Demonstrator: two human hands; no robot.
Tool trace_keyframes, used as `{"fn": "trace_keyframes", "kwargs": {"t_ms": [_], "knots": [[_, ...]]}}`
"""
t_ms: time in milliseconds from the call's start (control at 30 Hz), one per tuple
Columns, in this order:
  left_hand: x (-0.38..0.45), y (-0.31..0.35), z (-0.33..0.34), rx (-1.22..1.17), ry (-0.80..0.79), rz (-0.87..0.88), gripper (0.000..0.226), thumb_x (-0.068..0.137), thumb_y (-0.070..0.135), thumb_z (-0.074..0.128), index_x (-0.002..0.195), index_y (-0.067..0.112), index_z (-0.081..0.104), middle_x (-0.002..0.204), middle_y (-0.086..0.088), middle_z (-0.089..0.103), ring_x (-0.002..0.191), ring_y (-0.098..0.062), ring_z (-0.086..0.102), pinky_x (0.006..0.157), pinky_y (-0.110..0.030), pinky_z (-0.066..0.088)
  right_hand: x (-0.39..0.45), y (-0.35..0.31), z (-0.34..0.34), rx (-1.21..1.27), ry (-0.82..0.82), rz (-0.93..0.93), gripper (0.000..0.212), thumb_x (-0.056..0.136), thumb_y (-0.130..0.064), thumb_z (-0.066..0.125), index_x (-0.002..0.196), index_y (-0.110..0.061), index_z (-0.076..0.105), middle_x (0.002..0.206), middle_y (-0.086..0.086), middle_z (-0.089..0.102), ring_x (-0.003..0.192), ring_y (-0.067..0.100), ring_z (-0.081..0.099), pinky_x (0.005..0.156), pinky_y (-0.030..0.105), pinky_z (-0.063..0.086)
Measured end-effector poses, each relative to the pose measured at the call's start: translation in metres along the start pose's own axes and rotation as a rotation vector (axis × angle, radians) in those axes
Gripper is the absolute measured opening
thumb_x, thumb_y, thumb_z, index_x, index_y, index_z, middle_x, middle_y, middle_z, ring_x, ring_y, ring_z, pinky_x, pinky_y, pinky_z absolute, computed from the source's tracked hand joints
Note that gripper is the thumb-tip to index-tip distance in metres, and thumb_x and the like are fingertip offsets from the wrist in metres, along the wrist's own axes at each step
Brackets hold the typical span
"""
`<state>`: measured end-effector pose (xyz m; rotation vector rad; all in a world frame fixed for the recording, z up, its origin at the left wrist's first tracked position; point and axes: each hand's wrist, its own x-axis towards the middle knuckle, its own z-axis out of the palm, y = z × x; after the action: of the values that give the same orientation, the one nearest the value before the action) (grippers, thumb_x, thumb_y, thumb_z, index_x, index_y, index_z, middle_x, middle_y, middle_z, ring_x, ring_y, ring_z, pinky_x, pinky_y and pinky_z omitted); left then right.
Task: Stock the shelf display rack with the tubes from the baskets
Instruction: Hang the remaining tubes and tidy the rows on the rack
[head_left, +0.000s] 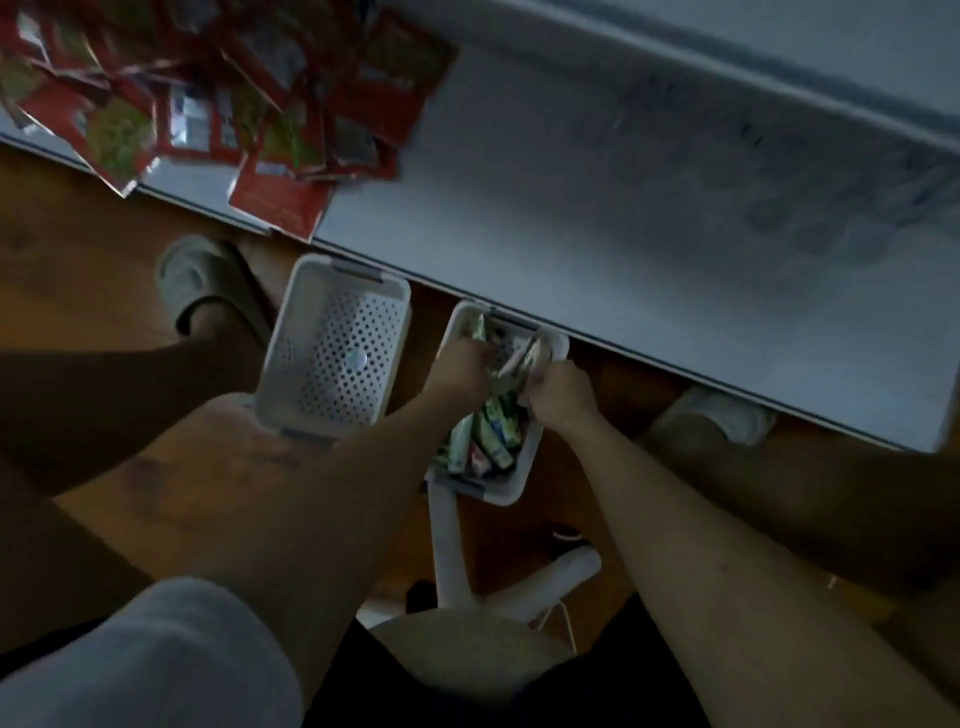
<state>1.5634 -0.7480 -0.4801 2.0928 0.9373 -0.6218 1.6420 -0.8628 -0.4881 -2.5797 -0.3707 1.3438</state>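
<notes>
Grey-white table (623, 182) fills the upper half of the head view, its near edge running diagonally down to the right; dim light, much blur. Wooden floor (78, 291) lies below that edge. On the table's far left corner sits a loose heap of red packets (218, 93), some hanging over the edge. Just off the table's near edge, on the floor, stand two white baskets side by side. Left basket (332, 353) shows only its perforated bottom. Right basket (519, 483) has its far end tucked under the table edge and holds a jumble of green-and-white tubes (488, 436). Both forearms reach from the bottom of the frame into the right basket. Left hand (462, 369) is dug in at the basket's far end, fingers curled down among the tubes; whether it actually holds one I cannot tell. Right hand (558, 395) is just beside it, fist closed round a bunch of tubes whose ends stick out toward the table. A light slipper (192, 280) rests on the floor left of the empty basket, near the table edge; another pale shoe (727, 415) shows partly under the edge, right of the full basket. White stool legs (519, 587) spread on the floor nearer the viewer than the baskets.
</notes>
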Motion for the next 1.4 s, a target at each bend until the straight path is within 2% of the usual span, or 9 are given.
{"fn": "trace_keyframes", "kwargs": {"t_ms": [100,200,300,400,667,833,967,1233,1400], "knots": [[0.026,0.002,0.016,0.034,-0.050,0.021,0.019,0.092,0.009,0.055,0.108,0.005,0.064,0.099,-0.017,0.059,0.090,-0.026,0.055,0.077,-0.032,0.045,0.019,-0.001,0.017,-0.035,0.013,-0.012,0.038,0.095,-0.011,0.050,0.062,-0.017,0.033,0.061,0.004,0.036,0.051,0.017,0.031,0.044,0.027,0.024],[0.048,0.006,0.034,0.102,-0.122,0.002,0.021,0.097,0.012,0.049,0.109,0.001,0.062,0.105,-0.016,0.065,0.090,-0.031,0.061,0.068,-0.032,0.041,0.028,-0.005,0.025,-0.057,0.044,0.023,0.022,0.095,-0.003,0.048,0.074,-0.009,0.046,0.066,0.005,0.040,0.056,0.017,0.037,0.055,0.031,0.038],[0.061,0.007,0.051,0.158,-0.183,-0.035,0.020,0.098,0.010,0.046,0.108,0.002,0.062,0.108,-0.018,0.065,0.094,-0.031,0.062,0.069,-0.034,0.043,0.034,-0.005,0.031,-0.005,0.127,0.070,0.016,0.093,0.002,0.046,0.093,-0.003,0.061,0.092,0.014,0.061,0.086,0.027,0.059,0.075,0.038,0.050],[0.066,0.009,0.058,0.140,-0.152,-0.133,0.023,0.099,0.005,0.043,0.107,0.002,0.064,0.108,-0.018,0.065,0.098,-0.034,0.064,0.073,-0.038,0.047,0.036,-0.005,0.033,0.082,0.173,0.106,0.014,0.091,-0.001,0.053,0.098,0.000,0.064,0.104,0.019,0.065,0.099,0.033,0.062,0.079,0.039,0.053],[0.063,0.005,0.050,0.068,-0.122,-0.129,0.018,0.096,0.007,0.048,0.109,0.001,0.059,0.109,-0.021,0.064,0.099,-0.035,0.063,0.073,-0.036,0.045,0.034,-0.007,0.027,0.255,0.043,0.159,0.013,0.088,-0.009,0.060,0.094,-0.001,0.067,0.096,0.017,0.066,0.091,0.032,0.065,0.066,0.031,0.050],[0.040,-0.007,0.015,-0.112,-0.105,-0.006,0.020,0.095,0.013,0.051,0.104,0.000,0.062,0.099,-0.018,0.065,0.092,-0.031,0.061,0.069,-0.029,0.040,0.004,-0.006,-0.005,0.750,-0.072,0.165,0.015,0.085,-0.004,0.062,0.071,-0.004,0.064,0.063,0.012,0.061,0.056,0.020,0.061,0.056,0.031,0.058],[0.005,-0.003,-0.024,-0.383,-0.114,0.003,0.012,0.097,0.008,0.049,0.098,0.007,0.061,0.081,-0.008,0.062,0.064,-0.018,0.056,0.047,-0.016,0.042,-0.034,-0.006,-0.047,0.895,-0.241,0.073,0.009,0.088,-0.007,0.065,0.094,-0.006,0.071,0.080,0.013,0.065,0.065,0.017,0.060,0.082,0.041,0.056],[-0.061,0.037,-0.100,-0.883,-0.394,0.136,0.030,0.102,0.020,0.047,0.128,0.009,0.056,0.109,-0.013,0.063,0.098,-0.031,0.062,0.088,-0.049,0.052,-0.110,-0.003,-0.109,1.067,-0.381,-0.174,0.029,0.093,-0.006,0.058,0.121,-0.006,0.064,0.119,0.019,0.067,0.104,0.032,0.065,0.094,0.047,0.053],[-0.101,0.059,-0.128,-0.981,-0.450,0.253,0.033,0.102,0.022,0.047,0.134,0.015,0.054,0.134,-0.013,0.057,0.115,-0.037,0.059,0.087,-0.054,0.054,-0.147,-0.008,-0.134,1.139,-0.359,-0.293,0.034,0.096,-0.005,0.052,0.130,-0.003,0.057,0.127,0.023,0.061,0.113,0.038,0.060,0.096,0.049,0.051]]}}
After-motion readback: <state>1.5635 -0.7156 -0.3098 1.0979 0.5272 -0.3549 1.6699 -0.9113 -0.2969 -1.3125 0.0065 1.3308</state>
